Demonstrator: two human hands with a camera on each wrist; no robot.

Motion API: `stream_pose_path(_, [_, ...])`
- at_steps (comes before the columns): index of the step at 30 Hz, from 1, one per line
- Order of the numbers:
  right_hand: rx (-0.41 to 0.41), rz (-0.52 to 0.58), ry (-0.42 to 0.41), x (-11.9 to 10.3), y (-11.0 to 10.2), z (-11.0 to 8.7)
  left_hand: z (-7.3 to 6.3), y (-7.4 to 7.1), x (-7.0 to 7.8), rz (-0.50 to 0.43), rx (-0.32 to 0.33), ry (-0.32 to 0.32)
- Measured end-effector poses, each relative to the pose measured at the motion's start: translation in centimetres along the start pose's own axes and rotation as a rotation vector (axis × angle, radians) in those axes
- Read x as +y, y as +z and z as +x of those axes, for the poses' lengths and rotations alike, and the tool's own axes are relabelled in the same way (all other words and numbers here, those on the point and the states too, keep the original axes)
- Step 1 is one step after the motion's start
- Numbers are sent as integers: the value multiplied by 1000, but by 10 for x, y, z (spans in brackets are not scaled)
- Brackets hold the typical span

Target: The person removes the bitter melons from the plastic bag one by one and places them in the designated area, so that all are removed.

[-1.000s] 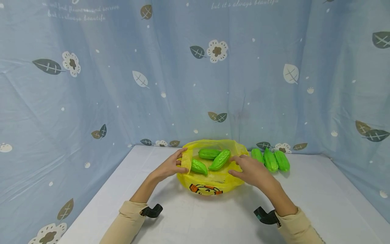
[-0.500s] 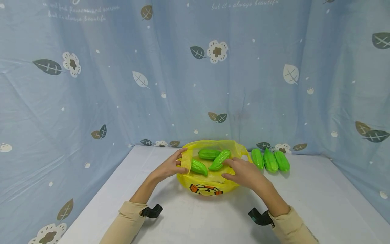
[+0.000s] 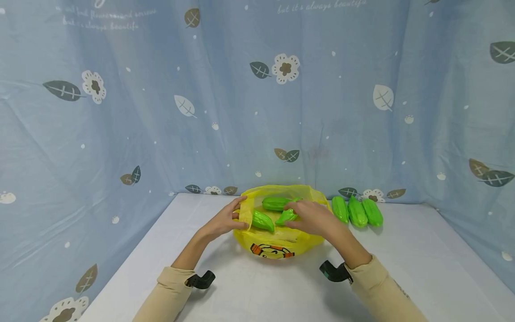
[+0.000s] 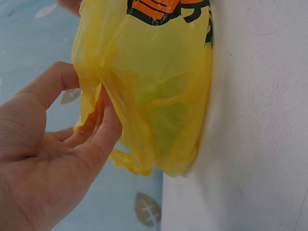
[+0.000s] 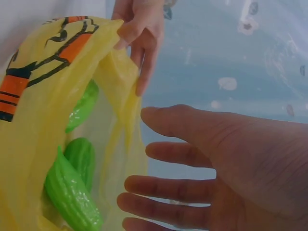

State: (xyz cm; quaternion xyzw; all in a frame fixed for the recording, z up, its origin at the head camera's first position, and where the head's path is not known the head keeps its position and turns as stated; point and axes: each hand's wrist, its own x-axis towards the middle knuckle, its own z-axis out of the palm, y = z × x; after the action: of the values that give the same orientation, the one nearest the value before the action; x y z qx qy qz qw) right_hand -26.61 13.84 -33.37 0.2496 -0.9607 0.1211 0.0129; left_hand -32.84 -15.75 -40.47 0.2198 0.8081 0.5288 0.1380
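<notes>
A yellow plastic bag (image 3: pixel 277 246) with an orange and black print lies with its mouth open toward me. My left hand (image 3: pixel 225 219) grips its left rim between thumb and fingers; the left wrist view shows the film bunched at the fingertips. Inside lie three glossy, ridged bitter melons: one at the back (image 3: pixel 275 204), one at the left (image 3: pixel 263 220) and one on the right (image 3: pixel 286 217), partly hidden by my right hand (image 3: pixel 315 219). That hand hovers over the bag's mouth. In the right wrist view its fingers (image 5: pixel 168 187) are straight and hold nothing.
Three more bitter melons (image 3: pixel 357 212) stand side by side on the white tabletop (image 3: pixel 257 290), just right of the bag. A blue patterned curtain (image 3: pixel 257 112) rises behind the table and along its sides.
My right hand has moved left and inward over the bag, now covering part of the right-hand bitter melon. The left hand keeps its grip on the rim, and the bitter melons have stayed in place.
</notes>
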Motion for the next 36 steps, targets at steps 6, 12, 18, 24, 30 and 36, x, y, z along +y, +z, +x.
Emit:
stream_pose_path(6, [-81, -1, -29, -2, -5, 13, 0, 0, -1, -24, -14, 3])
stream_pose_path(12, [-150, 32, -86, 0, -7, 29, 0, 0, 0, -26, -15, 2])
stream_pose_path(18, [-188, 43, -112, 6, -4, 44, 0, 0, 0, -15, -20, 15])
stream_pose_path(24, [-232, 41, -88, 16, 2, 56, 0, 1, 0, -6, -17, 20])
stream_pose_path(30, [-267, 45, -54, 23, 6, 65, 1, 1, 0, 3, -3, 17])
stream_pose_path(36, [-258, 59, -19, 27, 10, 72, 1, 2, -2, -9, -13, 9])
